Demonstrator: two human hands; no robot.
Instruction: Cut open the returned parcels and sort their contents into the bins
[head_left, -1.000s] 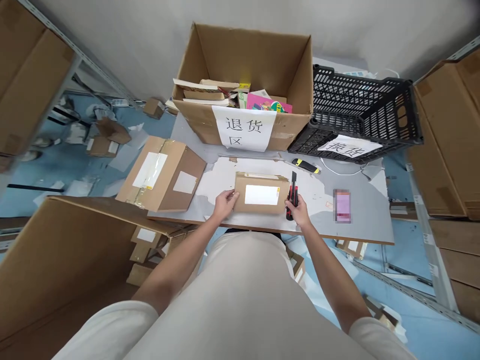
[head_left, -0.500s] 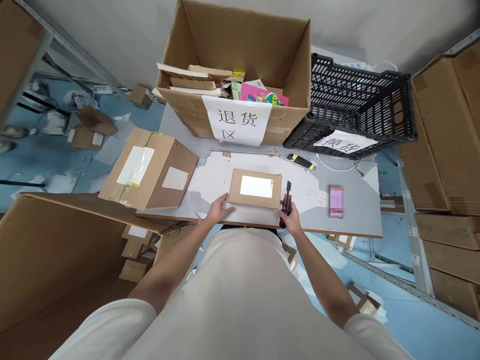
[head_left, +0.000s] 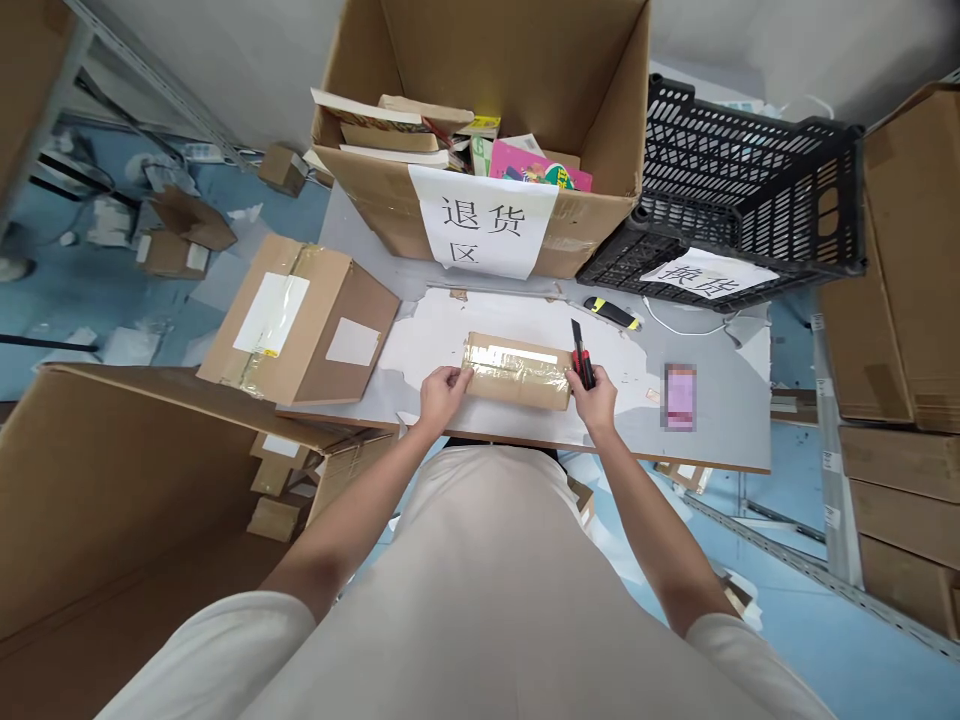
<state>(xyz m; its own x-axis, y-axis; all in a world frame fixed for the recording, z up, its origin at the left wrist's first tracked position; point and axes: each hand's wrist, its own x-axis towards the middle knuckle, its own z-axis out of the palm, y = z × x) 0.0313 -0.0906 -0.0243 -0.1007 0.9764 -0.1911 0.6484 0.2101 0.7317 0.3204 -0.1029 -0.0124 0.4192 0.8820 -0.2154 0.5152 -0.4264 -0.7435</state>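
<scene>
A small cardboard box [head_left: 517,385] with clear tape along its upturned side is held between both hands above the table's front part. My left hand [head_left: 442,400] grips its left end, thumb on the taped side. My right hand [head_left: 596,402] is closed on a red and black utility knife [head_left: 583,366], its blade pointing away from me, while thumb and fingertips press the box's right end. A white label shows partly along the box's far edge.
A large box of books [head_left: 375,205] and a black plastic crate [head_left: 757,225] stand at the back, both with paper signs. A taped carton [head_left: 322,350] sits left. A yellow-black cutter [head_left: 612,313] and a pink phone-like item [head_left: 680,397] lie on the table [head_left: 720,440].
The small box has been tipped up, so its taped side now faces me instead of the labelled face. Both hands have shifted slightly away from me with it, the knife still in the right.
</scene>
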